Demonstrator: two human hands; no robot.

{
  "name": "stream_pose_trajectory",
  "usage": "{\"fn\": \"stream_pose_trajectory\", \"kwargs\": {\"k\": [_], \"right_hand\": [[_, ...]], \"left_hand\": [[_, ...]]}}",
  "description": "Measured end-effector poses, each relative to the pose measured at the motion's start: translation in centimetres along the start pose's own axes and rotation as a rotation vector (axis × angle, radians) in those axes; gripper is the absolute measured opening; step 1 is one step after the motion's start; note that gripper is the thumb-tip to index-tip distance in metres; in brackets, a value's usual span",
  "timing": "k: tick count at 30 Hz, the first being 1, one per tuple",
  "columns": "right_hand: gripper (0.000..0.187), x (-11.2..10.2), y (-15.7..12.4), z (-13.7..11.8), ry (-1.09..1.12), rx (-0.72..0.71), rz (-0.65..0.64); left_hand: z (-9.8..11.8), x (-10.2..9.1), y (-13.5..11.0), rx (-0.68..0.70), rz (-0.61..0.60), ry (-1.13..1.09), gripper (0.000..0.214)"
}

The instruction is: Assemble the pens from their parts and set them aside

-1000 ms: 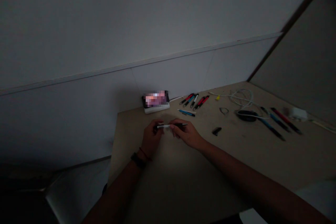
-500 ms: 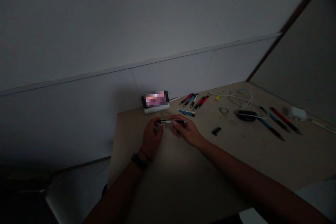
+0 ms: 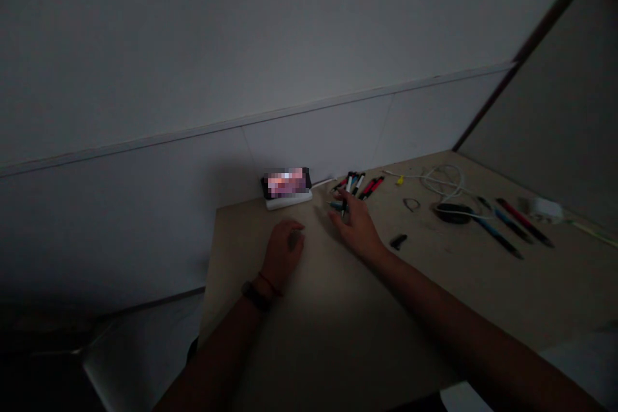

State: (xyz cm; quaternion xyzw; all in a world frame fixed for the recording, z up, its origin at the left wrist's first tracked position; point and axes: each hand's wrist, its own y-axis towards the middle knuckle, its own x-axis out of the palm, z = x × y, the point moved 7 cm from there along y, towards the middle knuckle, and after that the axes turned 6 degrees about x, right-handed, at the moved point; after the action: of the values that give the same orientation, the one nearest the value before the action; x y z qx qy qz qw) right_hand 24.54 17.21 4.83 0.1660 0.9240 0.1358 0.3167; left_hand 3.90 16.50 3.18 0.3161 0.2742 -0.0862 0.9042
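Observation:
My left hand (image 3: 283,248) rests above the table with its fingers curved and apart, nothing between them. Farther right, my right hand (image 3: 358,225) grips a black-and-white pen (image 3: 344,205), which stands steeply between thumb and fingers. Just beyond that hand lies a row of pens, among them a white pen (image 3: 358,185) and a red-and-black pen (image 3: 373,187). A blue pen part (image 3: 335,205) is partly hidden behind my right fingers. To the right of my right hand lies a small black piece (image 3: 398,242).
A phone (image 3: 287,183) leans on a white stand (image 3: 290,201) against the wall. Rightward on the table (image 3: 309,328) are a white cable (image 3: 447,181), a dark oval object (image 3: 452,213), several larger-looking pens (image 3: 524,222) and a white adapter (image 3: 545,208).
My right hand has carried the pen away from my left hand, right and toward the pen row, turning it upright. My left hand has let go and stays nearly in place.

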Motion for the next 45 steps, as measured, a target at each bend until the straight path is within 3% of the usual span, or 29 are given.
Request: {"fn": "stream_pose_trajectory", "kwargs": {"k": [3, 9, 18, 25, 30, 34, 39, 45], "right_hand": [[0.067, -0.7, 1.0, 1.1, -0.183, 0.017, 0.019], [0.08, -1.0, 2.1, 4.6, -0.476, 0.224, -0.024], [0.079, -1.1, 3.0, 7.8, -0.555, 0.342, -0.097], [0.078, -1.0, 3.2, 8.6, -0.543, 0.378, -0.089], [0.076, -1.1, 3.3, 8.4, -0.517, 0.345, -0.058], [0.055, -1.4, 3.6, 7.1, -0.48, 0.205, -0.019], [0.032, -0.3, 3.2, 4.9, -0.445, -0.046, -0.141], [0.031, 0.3, 3.2, 4.8, -0.526, -0.057, -0.205]], "left_hand": [[0.0, 0.3, -0.1, 0.023, -0.029, -0.015, 0.016], [0.3, 0.5, 0.0, 0.027, -0.095, -0.045, 0.019], [0.5, 0.7, -0.1, 0.032, -0.114, -0.047, 0.015], [0.9, 1.9, -0.6, 0.053, -0.222, -0.034, 0.015], [1.0, 2.4, -1.1, 0.108, -0.271, 0.019, 0.018], [1.0, 2.4, -1.1, 0.124, -0.284, 0.033, 0.022], [0.7, 2.5, -1.1, 0.118, -0.28, 0.035, 0.018], [0.7, 2.3, -1.0, 0.126, -0.221, 0.027, 0.016]]}}
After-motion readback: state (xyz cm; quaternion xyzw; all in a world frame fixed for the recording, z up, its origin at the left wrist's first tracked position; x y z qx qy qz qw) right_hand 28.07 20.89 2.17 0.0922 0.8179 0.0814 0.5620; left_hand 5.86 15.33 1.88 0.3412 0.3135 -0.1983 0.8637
